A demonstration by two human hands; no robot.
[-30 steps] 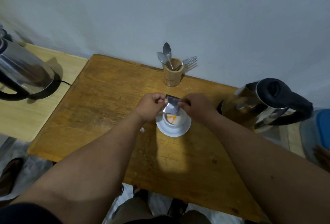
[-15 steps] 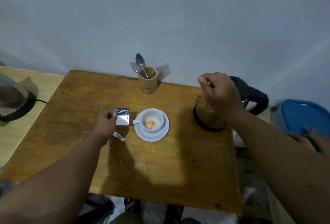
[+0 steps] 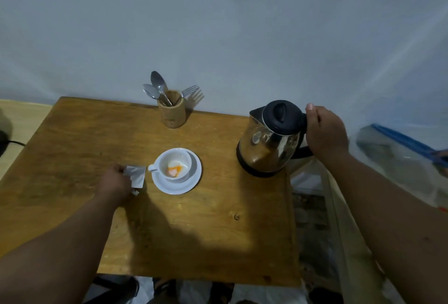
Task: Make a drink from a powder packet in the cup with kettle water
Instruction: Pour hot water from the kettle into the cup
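Note:
A white cup (image 3: 175, 164) with orange powder at its bottom stands on a white saucer (image 3: 191, 180) in the middle of the wooden table (image 3: 72, 139). My left hand (image 3: 115, 182) rests on the table just left of the cup, pinching the silver powder packet (image 3: 137, 175). A small torn strip (image 3: 135, 192) lies below the packet. At the right, a steel kettle (image 3: 269, 143) with a black lid stands on the table. My right hand (image 3: 324, 134) is wrapped around its black handle.
A wooden holder (image 3: 172, 112) with two spoons and a fork stands at the table's back edge by the wall. A clear bin with a blue lid (image 3: 402, 143) sits right of the table. A black cable (image 3: 14, 143) crosses a lower surface at the left.
Both hands left the cup after holding the packet over it. The left hand brought the packet down beside the cup. The right hand reached the kettle and closed on its handle.

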